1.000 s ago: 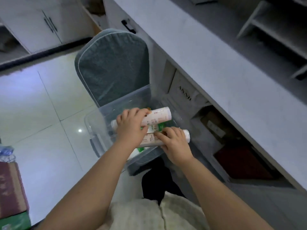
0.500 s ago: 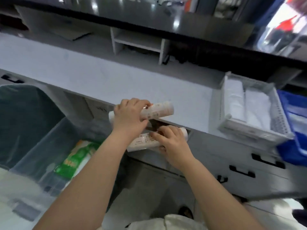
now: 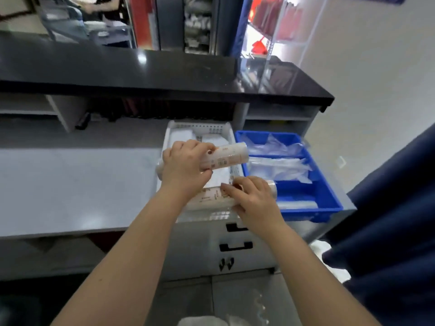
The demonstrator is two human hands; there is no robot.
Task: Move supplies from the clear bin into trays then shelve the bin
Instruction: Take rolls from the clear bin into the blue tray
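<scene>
Since half a second ago both hands have swung right, from the grey table's (image 3: pixel 70 184) front edge to above the white slotted plastic tray (image 3: pixel 200 128), beside the blue plastic tray (image 3: pixel 329 203). Palm down, the left hand (image 3: pixel 186 165) curls round the farther white printed roll (image 3: pixel 228 156); the right hand (image 3: pixel 254 198) grips the nearer white printed roll (image 3: pixel 209 198). Both rolls lie roughly level and parallel, long axes left to right. Forearms reach forward.

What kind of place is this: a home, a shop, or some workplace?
Probably a shop or stockroom service counter. A raised black countertop fronts a grey work desk, a blue tray and a white tray hold supplies, and metal shelves stand behind.
</scene>
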